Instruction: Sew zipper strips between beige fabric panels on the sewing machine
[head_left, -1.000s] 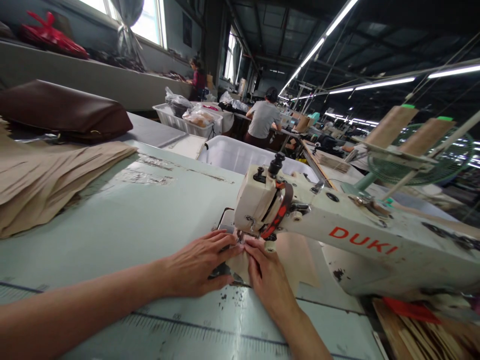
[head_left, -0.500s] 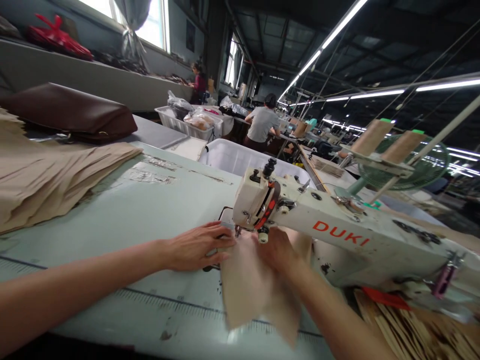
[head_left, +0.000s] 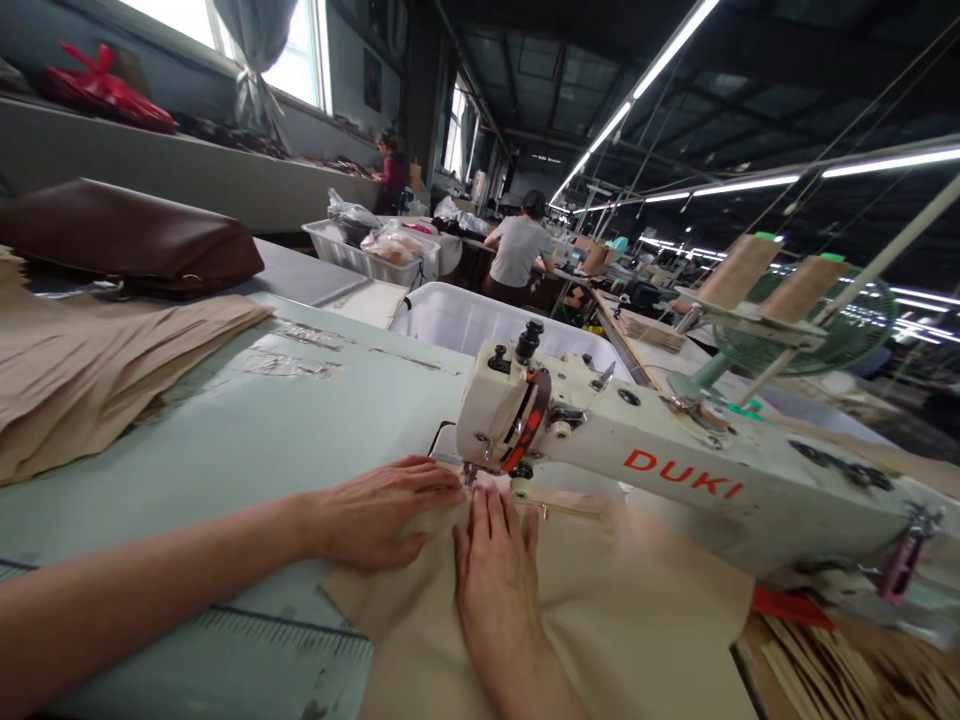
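Dim factory hall, ceiling strip lights (head_left: 667, 55), bright windows (head_left: 300, 50) left.

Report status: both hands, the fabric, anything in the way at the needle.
Left hand open, flat on beige fabric beside presser foot. Right hand open, flat on fabric, fingertips near the foot. Nothing between hands and sewing machine.

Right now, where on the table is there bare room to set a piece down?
The table is bare between the stack on the left and the left hand, back to the bin. It is crowded at the machine head: left hand and right hand lie flat on the cloth.
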